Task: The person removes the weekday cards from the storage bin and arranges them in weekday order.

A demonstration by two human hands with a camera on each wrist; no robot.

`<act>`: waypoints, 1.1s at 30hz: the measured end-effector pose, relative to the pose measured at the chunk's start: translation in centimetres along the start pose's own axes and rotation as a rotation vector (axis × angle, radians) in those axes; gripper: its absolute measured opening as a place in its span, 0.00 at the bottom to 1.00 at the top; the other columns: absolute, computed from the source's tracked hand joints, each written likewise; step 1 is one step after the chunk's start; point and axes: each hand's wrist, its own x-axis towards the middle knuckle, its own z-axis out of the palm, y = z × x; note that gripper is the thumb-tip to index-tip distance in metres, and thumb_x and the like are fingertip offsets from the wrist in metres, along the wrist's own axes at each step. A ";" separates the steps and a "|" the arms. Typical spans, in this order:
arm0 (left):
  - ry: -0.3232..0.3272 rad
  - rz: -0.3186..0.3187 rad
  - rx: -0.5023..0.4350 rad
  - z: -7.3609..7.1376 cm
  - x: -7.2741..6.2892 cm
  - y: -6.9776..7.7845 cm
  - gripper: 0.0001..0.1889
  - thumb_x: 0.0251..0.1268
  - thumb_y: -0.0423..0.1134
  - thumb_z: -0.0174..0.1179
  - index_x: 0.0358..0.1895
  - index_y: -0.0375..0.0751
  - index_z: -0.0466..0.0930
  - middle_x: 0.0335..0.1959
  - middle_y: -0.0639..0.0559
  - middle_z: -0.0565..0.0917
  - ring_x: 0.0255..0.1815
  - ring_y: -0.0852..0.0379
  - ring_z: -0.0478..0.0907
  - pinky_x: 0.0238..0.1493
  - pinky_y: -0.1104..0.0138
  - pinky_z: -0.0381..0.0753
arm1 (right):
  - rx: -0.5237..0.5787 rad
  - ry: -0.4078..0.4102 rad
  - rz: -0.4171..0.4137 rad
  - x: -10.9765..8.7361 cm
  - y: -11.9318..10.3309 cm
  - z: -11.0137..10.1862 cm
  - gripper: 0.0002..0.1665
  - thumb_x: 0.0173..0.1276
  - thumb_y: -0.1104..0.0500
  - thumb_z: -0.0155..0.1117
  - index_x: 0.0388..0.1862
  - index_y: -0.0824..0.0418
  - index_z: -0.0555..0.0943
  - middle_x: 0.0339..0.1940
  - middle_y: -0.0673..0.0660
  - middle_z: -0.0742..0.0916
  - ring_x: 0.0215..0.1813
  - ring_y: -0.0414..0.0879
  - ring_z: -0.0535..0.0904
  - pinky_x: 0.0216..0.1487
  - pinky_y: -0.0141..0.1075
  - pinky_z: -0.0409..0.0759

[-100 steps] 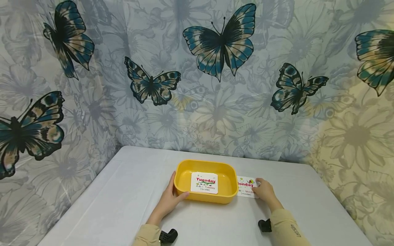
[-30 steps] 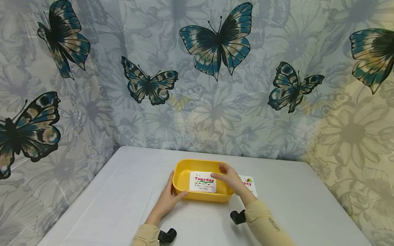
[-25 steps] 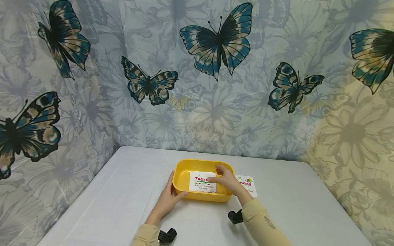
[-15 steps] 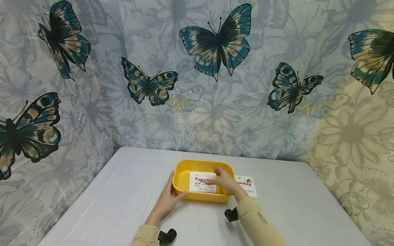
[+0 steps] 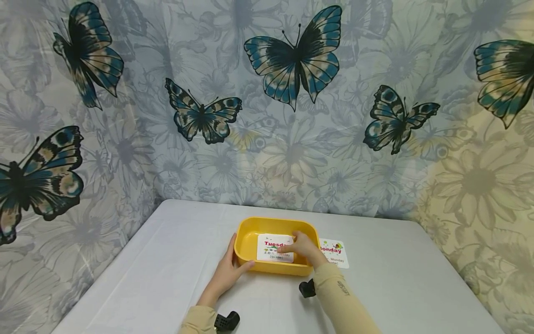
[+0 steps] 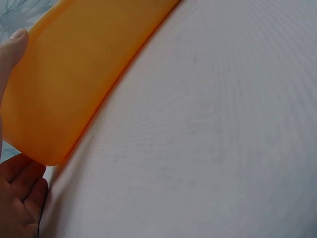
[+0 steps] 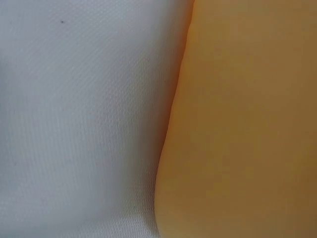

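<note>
A yellow plastic bin (image 5: 275,267) stands on the white table, and a white "Tuesday" card (image 5: 267,247) lies in it. My left hand (image 5: 225,271) grips the bin's left end, thumb (image 6: 19,43) on the near side and fingers (image 6: 32,183) at the left corner. Over the bin's right part, my right hand (image 5: 305,247) has its thumb and fingers spread apart. The thumb overlaps the "Tuesday" card, with the other fingertips by its upper right corner. The right wrist view has only the bin's wall (image 7: 237,124) and cloth, no fingers.
A white "Monday" card (image 5: 335,253) lies on the table right of the bin, partly covered by the right hand and the bin. White cloth covers the table (image 5: 183,246). Behind it hangs a floral curtain (image 5: 292,162) with printed butterflies.
My right hand has left the "Monday" card, moved left over the bin, and lowered to the "Tuesday" card. My left hand stays on the bin.
</note>
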 end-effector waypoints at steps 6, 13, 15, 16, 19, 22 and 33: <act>-0.004 0.017 -0.008 0.0 0.0 0.0 0.55 0.50 0.56 0.67 0.75 0.49 0.39 0.73 0.48 0.48 0.71 0.52 0.48 0.68 0.58 0.52 | -0.041 0.008 -0.013 0.4 0.3 0.0 0.54 0.44 0.52 0.79 0.62 0.77 0.63 0.55 0.71 0.75 0.55 0.60 0.70 0.61 0.51 0.67; -0.001 0.019 -0.013 0.0 0.0 0.1 0.54 0.51 0.54 0.67 0.75 0.46 0.39 0.73 0.47 0.48 0.71 0.51 0.48 0.68 0.58 0.52 | -0.157 0.014 -0.023 0.8 0.5 -0.1 0.54 0.40 0.49 0.81 0.59 0.77 0.66 0.54 0.70 0.74 0.54 0.60 0.69 0.62 0.52 0.65; 0.001 0.024 -0.009 0.0 -0.1 0.1 0.53 0.52 0.52 0.67 0.74 0.45 0.39 0.73 0.46 0.48 0.71 0.50 0.48 0.68 0.57 0.52 | -0.194 0.007 -0.028 0.9 0.4 -0.1 0.54 0.39 0.49 0.81 0.59 0.77 0.67 0.55 0.71 0.73 0.56 0.61 0.67 0.63 0.53 0.63; 0.003 0.026 -0.009 0.0 -0.1 0.2 0.53 0.52 0.51 0.67 0.74 0.46 0.39 0.73 0.45 0.48 0.71 0.49 0.48 0.68 0.56 0.52 | -0.212 0.005 -0.027 0.9 0.4 -0.1 0.54 0.39 0.48 0.81 0.58 0.76 0.68 0.56 0.71 0.72 0.57 0.61 0.66 0.64 0.53 0.62; 0.002 0.031 -0.011 -0.2 -0.5 1.2 0.52 0.54 0.47 0.67 0.74 0.43 0.39 0.73 0.41 0.49 0.70 0.46 0.49 0.68 0.54 0.52 | -0.245 -0.003 -0.026 0.9 0.4 0.0 0.54 0.40 0.48 0.80 0.59 0.75 0.67 0.60 0.73 0.69 0.62 0.63 0.62 0.66 0.54 0.57; -0.007 0.034 -0.015 -0.6 -1.1 2.8 0.51 0.55 0.45 0.67 0.74 0.41 0.40 0.72 0.38 0.49 0.70 0.44 0.50 0.67 0.54 0.53 | -0.246 -0.003 -0.012 0.7 0.3 0.1 0.54 0.41 0.49 0.80 0.61 0.74 0.66 0.64 0.74 0.65 0.65 0.64 0.58 0.67 0.55 0.53; -0.015 0.035 -0.011 -0.8 -1.5 3.9 0.52 0.54 0.47 0.67 0.74 0.40 0.40 0.72 0.38 0.49 0.70 0.45 0.50 0.68 0.55 0.52 | -0.333 0.023 -0.037 0.6 0.1 0.3 0.54 0.38 0.51 0.82 0.61 0.72 0.68 0.61 0.72 0.68 0.62 0.65 0.59 0.66 0.55 0.57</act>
